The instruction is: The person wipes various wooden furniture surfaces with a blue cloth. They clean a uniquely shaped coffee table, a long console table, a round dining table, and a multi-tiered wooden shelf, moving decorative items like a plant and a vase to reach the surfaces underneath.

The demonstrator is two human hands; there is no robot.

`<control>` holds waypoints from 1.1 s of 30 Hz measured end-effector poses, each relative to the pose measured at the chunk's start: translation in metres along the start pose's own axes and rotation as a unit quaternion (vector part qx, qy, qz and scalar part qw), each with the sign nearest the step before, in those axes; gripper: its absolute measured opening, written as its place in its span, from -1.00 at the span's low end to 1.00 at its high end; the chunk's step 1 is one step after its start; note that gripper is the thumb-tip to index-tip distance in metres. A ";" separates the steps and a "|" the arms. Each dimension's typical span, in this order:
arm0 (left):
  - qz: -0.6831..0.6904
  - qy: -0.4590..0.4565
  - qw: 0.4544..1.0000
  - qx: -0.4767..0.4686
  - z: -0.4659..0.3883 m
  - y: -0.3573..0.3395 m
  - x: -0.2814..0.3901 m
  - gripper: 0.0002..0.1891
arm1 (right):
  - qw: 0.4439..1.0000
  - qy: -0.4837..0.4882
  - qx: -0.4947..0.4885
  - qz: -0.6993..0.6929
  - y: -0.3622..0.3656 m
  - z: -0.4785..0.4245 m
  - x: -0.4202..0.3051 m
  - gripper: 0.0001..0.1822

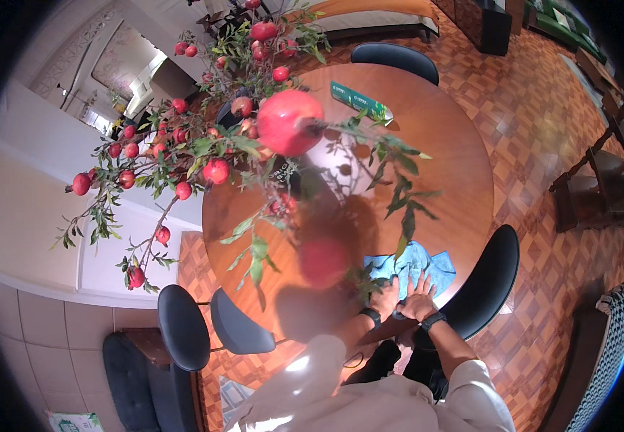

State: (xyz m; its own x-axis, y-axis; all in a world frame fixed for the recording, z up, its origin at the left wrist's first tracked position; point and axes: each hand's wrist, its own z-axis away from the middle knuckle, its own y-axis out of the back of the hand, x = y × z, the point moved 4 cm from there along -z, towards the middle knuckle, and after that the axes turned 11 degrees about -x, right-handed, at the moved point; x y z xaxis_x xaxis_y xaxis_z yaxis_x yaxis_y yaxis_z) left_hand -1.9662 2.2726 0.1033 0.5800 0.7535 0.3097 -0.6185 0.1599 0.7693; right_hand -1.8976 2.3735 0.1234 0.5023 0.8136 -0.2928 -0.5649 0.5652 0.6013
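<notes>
A blue cloth (417, 264) lies crumpled at the near right edge of the round wooden table (441, 162). Both palms rest on its near part: my left hand (385, 298) with fingers partly bent, and beside it my right hand (419, 299), its fingers spread flat over the cloth. Neither seems to grip it. Branches with green leaves and red pomegranates (290, 121) rise over the table and cover much of its left and middle. A green printed card (360, 101) stands near the table's far side.
Black chairs surround the table, one close at my right (490, 286), one at the far side (396, 58) and others at the near left (239, 324). A dark upholstered seat (128, 378) is at the lower left. Patterned wooden flooring (528, 156) extends to the right.
</notes>
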 end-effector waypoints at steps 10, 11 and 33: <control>0.010 -0.014 1.000 -0.004 0.122 -0.042 -0.059 -0.69 | 0.982 0.171 0.011 0.074 -0.117 0.012 -0.052 0.19; -0.009 -0.012 1.000 -0.006 0.133 -0.050 -0.078 -0.66 | 0.980 0.186 0.004 0.073 -0.126 0.012 -0.068 0.18; 0.027 0.094 0.995 -0.010 0.182 -0.150 -0.163 -0.57 | 0.934 0.331 0.063 0.117 -0.147 0.045 -0.153 -0.27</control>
State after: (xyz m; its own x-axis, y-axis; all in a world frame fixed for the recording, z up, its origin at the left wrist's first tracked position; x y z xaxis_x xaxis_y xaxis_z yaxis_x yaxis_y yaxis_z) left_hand -1.8716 2.0097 0.0384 0.4366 0.8674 0.2386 -0.6578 0.1269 0.7424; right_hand -1.8619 2.1596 0.1129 -0.1644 0.8428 -0.5125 -0.5061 0.3738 0.7772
